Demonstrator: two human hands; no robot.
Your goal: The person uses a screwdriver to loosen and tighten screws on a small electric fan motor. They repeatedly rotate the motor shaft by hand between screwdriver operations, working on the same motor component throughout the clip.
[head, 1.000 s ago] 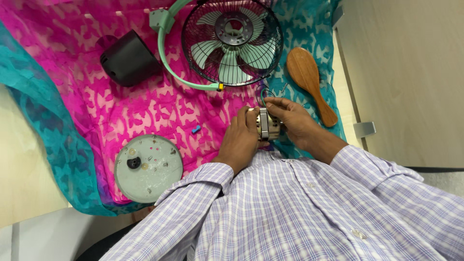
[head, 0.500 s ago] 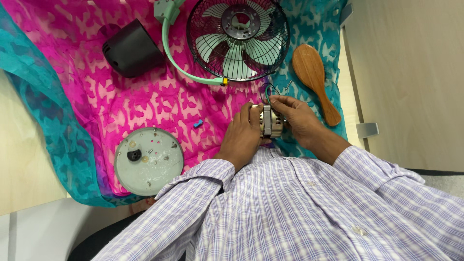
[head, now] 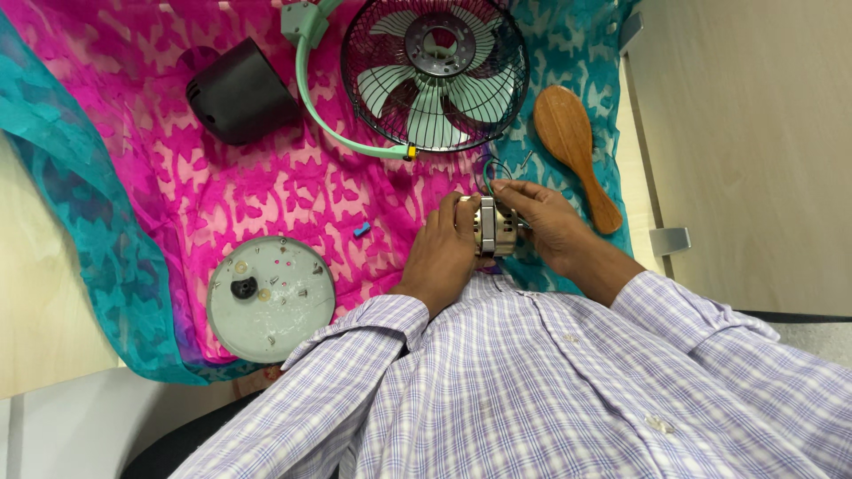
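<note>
The motor [head: 493,226], a small metal block with a silvery stack of plates and a brassy end, sits between the person's two hands, just above the front of the checked shirt [head: 532,381].

In the head view, the left hand [head: 444,253] cups the motor from the left. Its fingers are curled and pressed close together, the tips wrapped over the top left edge of the metal. The right hand [head: 546,222] holds the motor from the other side; its fingers lie stretched along the top and right face, close together, so the block is clamped between the two sets of fingers. Thin wires [head: 497,168] loop up just beyond the right fingertips; whether the fingers touch them cannot be told.

Beyond the fingertips of both hands lies a fan [head: 435,71] with a dark wire cage, pale green blades and a pale green curved bracket. Just to the right of the right fingers lies a wooden brush [head: 568,142], handle slanting down towards the wrist. Left of the left fingers a tiny blue piece [head: 361,231] rests on the pink and teal cloth [head: 133,195]. Farther left, well apart, lie a round grey plate [head: 271,297] dotted with small screws and a black knob, and above it a black cover [head: 240,93].
</note>
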